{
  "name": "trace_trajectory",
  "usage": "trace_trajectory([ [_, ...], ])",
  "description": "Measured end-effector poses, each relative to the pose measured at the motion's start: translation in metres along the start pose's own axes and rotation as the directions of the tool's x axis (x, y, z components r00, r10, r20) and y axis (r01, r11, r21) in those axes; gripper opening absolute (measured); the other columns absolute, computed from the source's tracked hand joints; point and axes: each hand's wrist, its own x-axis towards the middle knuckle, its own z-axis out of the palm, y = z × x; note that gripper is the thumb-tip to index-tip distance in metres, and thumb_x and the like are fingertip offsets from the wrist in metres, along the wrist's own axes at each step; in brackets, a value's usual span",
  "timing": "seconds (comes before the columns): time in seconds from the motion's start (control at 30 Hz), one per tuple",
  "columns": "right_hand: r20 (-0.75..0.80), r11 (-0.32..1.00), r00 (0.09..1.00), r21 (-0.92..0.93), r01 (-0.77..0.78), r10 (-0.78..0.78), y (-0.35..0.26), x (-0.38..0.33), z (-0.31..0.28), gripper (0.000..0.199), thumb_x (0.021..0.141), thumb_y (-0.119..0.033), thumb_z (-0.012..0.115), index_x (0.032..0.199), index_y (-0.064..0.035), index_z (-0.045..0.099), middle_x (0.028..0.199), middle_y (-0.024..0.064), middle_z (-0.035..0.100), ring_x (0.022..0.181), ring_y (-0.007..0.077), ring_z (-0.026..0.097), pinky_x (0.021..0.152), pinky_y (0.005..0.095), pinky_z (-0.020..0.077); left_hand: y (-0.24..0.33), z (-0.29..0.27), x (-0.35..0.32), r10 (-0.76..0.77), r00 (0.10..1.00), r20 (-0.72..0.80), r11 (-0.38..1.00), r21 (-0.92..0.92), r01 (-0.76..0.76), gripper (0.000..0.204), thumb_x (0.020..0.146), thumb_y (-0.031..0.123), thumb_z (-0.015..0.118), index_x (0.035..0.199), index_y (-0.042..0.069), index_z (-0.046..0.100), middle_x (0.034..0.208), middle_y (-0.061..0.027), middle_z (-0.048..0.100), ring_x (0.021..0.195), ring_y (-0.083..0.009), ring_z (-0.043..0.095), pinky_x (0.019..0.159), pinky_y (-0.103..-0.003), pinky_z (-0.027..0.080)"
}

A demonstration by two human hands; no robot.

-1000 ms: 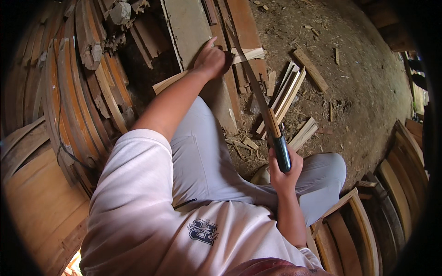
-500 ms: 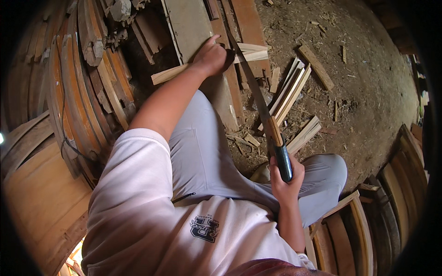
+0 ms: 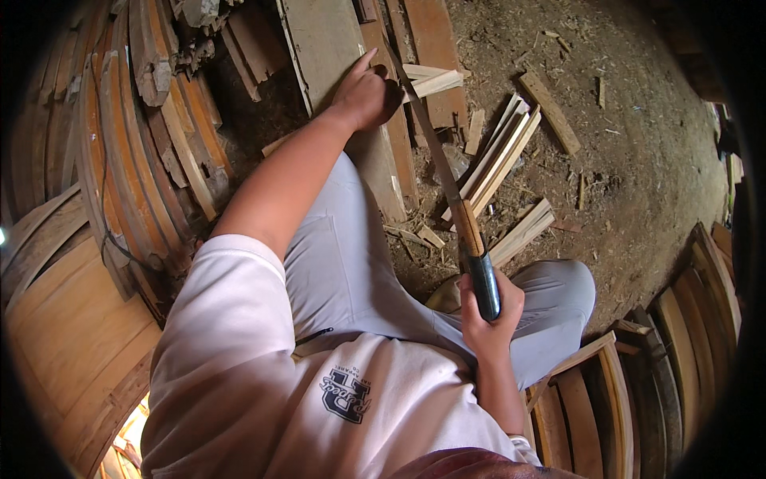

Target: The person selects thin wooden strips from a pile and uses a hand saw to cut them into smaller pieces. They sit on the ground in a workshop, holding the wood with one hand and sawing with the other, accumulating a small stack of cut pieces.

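Left fingers: the left hand [image 3: 363, 94] is clenched on the end of a thin wooden strip [image 3: 427, 80], the thumb stretched out along the wide plank [image 3: 339, 76] beside it. The grip seems to keep the strip steady under the blade.
Left arm: it reaches far forward, across the knee, so the hand stays well away from the body and at the side of the cutting line.
Curved staves: bent wooden pieces [image 3: 120, 168] stand in a stack at the left of the person, near the left arm, and a few more are at the lower right.
Right fingers: the right hand [image 3: 485, 311] is closed firmly around the dark handle of the long knife [image 3: 447, 188], near the right knee.
Knife position: the blade goes upward and slightly left from the handle, and its tip arrives at the strip just beside the left hand. Held low at the handle, it probably gives good leverage for splitting or shaving.
Knife look: a narrow, long, grey metal blade, a light brown wooden part below it, then a dark blue-black grip.
Strip look: pale, freshly cut wood, flat and thin.
Ground at right: loose slats [image 3: 503, 148] and chips lie on the dirt floor [image 3: 638, 152], apart from both hands.
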Motion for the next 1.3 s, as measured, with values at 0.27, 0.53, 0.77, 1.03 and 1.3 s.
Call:
trace_trajectory([
  [0.27,0.002,1.000,1.000,0.018,0.001,-0.001,0.002,-0.005,0.001,0.009,0.083,-0.004,0.071,0.084,0.0020,0.065,0.063,0.0082,0.052,0.056,0.0129,0.047,0.056,0.0300,0.0415,-0.016,0.001,-0.003,0.055,0.994,0.096,0.998,-0.003,-0.055,0.028,0.096,0.032,0.067,0.091,0.005,0.071,0.093,-0.0139,0.069,0.115,-0.0304,0.062,0.129,-0.051,0.020],
  [0.53,-0.006,1.000,1.000,0.016,0.008,-0.008,0.007,-0.009,0.009,0.009,0.083,-0.002,0.070,0.081,0.0016,0.063,0.062,0.0052,0.052,0.057,0.0118,0.048,0.056,0.0278,0.0405,-0.007,0.013,-0.011,-0.040,0.959,-0.279,0.995,-0.101,0.012,0.032,0.097,0.032,0.063,0.083,0.005,0.074,0.097,-0.0152,0.072,0.123,-0.0292,0.059,0.131,-0.051,0.011],
  [0.77,0.073,0.995,0.994,0.057,-0.081,0.077,0.012,-0.014,0.009,0.023,0.082,-0.012,0.083,0.076,-0.0017,0.063,0.060,0.0043,0.055,0.053,0.0126,0.053,0.054,0.0276,0.0413,-0.005,0.008,-0.004,-0.091,0.987,-0.134,0.985,0.132,0.109,0.024,0.086,0.015,0.057,0.074,0.000,0.072,0.084,-0.0195,0.070,0.115,-0.0321,0.066,0.130,-0.048,0.020],
  [1.03,0.107,0.887,0.972,0.398,-0.234,0.209,0.006,-0.026,0.027,0.024,0.089,-0.015,0.081,0.079,-0.0037,0.062,0.069,0.0017,0.059,0.057,0.0086,0.050,0.055,0.0259,0.0397,-0.015,0.027,0.001,-0.060,0.985,-0.159,0.970,0.224,0.095,0.028,0.086,0.012,0.054,0.072,0.007,0.078,0.081,-0.0115,0.075,0.108,-0.0228,0.068,0.127,-0.044,0.022],
  [1.3,-0.116,1.000,0.993,0.001,0.003,-0.003,-0.005,-0.024,0.047,0.025,0.091,-0.012,0.076,0.075,-0.0021,0.059,0.059,0.0028,0.048,0.051,0.0105,0.042,0.050,0.0287,0.0357,-0.016,0.023,-0.002,-0.062,0.976,-0.207,0.993,0.087,0.082,0.030,0.086,0.014,0.054,0.066,0.003,0.072,0.076,-0.0175,0.071,0.110,-0.0308,0.068,0.126,-0.048,0.023],
])
